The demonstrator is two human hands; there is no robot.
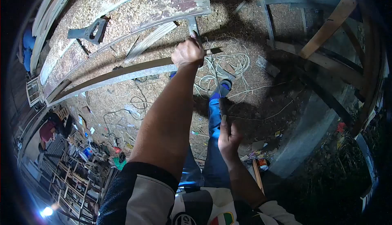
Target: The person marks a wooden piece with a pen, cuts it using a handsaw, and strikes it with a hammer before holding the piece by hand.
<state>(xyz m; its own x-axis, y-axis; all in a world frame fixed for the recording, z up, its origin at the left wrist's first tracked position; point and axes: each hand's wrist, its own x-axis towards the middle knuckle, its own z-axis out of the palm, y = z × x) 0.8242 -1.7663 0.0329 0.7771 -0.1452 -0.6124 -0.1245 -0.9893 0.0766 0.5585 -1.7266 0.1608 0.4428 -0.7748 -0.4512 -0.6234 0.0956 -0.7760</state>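
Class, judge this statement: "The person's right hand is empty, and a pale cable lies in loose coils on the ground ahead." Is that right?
Not entirely. The right hand is not empty: the head view shows it holding a slim, dark-handled tool. The pale cable does lie in loose coils on the ground ahead.

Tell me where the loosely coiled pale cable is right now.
In the head view, the loosely coiled pale cable lies on the ground just right of upper centre, right of the left hand and near the foot in a dark sandal.
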